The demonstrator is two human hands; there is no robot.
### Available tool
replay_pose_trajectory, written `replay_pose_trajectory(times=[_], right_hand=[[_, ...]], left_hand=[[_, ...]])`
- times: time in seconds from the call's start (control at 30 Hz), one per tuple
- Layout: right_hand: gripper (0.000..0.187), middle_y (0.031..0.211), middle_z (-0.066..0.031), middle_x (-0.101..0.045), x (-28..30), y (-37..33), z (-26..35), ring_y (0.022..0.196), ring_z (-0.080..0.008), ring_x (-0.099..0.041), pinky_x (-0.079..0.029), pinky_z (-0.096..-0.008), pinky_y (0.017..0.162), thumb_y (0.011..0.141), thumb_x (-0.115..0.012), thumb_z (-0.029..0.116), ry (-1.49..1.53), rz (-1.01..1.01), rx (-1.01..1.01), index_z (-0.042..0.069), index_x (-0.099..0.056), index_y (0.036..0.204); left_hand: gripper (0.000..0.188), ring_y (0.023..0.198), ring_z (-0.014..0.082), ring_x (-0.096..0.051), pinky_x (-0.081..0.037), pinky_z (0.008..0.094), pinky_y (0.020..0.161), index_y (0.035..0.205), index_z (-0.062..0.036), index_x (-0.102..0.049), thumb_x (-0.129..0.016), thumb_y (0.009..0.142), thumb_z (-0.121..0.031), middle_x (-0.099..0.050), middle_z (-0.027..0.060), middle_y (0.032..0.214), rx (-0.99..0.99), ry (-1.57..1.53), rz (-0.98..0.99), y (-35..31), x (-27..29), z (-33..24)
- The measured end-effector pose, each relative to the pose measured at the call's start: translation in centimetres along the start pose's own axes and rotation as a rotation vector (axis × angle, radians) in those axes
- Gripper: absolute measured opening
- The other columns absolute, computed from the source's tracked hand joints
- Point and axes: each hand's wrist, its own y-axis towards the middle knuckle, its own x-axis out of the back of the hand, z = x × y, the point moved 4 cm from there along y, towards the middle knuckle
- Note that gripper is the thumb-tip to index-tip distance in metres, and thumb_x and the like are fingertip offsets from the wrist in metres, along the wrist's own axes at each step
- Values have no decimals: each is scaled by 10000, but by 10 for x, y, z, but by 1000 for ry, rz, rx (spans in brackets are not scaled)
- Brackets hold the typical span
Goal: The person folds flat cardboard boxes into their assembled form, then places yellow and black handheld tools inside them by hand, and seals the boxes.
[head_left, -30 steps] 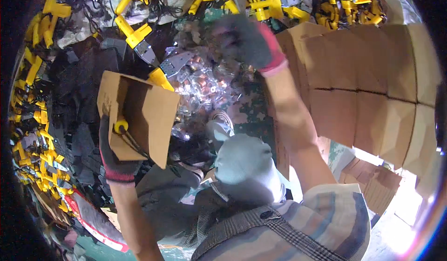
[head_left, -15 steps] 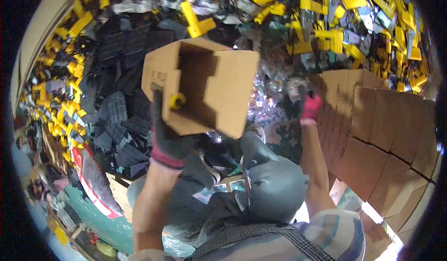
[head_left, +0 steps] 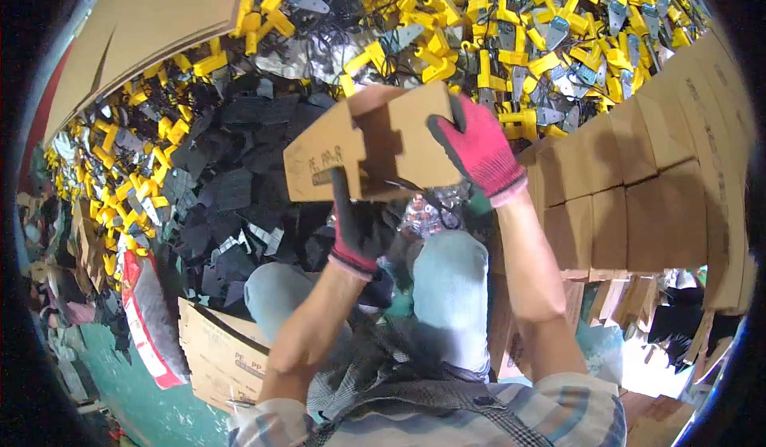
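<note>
An open cardboard box (head_left: 315, 156) is held up in front of my knees, its flaps sticking out. My left hand (head_left: 351, 228), in a black and pink glove, holds the near left side from below, one finger lying up along the cardboard. On the right flap is my right hand (head_left: 479, 148), gloved alike, with the thumb on the inner face and the fingers partly hidden behind. The box's inside is in dark shadow. A dark cord-like strip shows at its lower edge.
Yellow tools with metal plates and black cords (head_left: 550, 40) are heaped at the back and left. Dark flat pieces (head_left: 231, 184) lie mid-left. Stacked cardboard boxes (head_left: 662, 224) stand right. Clear plastic-wrapped items (head_left: 423, 216) lie behind my knees; a red-and-white bag (head_left: 148, 327) lies left.
My right hand has come left and up from beside the stacked boxes and taken hold of the box's right flap. The box has shifted slightly right and tilted. The yellow piece at it no longer shows.
</note>
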Motion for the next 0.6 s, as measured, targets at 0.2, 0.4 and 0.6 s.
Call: replay_pose_trajectory(times=[0.2, 0.4, 0.6], right_hand=[[355, 842, -176, -570, 40, -31, 76, 791, -315, -547, -431, -379, 699, 683, -594, 139, 179, 182, 329, 9, -536, 1008], [344, 760, -161, -570, 65, -53, 157, 664, -325, -555, -452, -361, 604, 665, -534, 39, 299, 503, 785, 26, -547, 1009], [431, 907, -173, -564, 92, -39, 156, 777, -307, -558, -438, -364, 707, 666, -535, 23, 151, 394, 935, 59, -508, 1094]], left_hand=[[598, 916, 227, -513, -424, 315, 761, 1138, -28, -406, -656, 691, -337, -509, 116, 1043, -179, 1206, -263, -118, 67, -36], [1022, 1063, 224, -423, -345, 334, 893, 1233, -39, -244, -839, 422, -221, -398, 148, 1178, -1149, 1482, 40, -183, -31, -84], [1155, 1131, 277, -351, -284, 407, 951, 1265, -66, -99, -845, 410, -284, -321, 156, 1215, -857, 1217, 502, -177, -52, -50]])
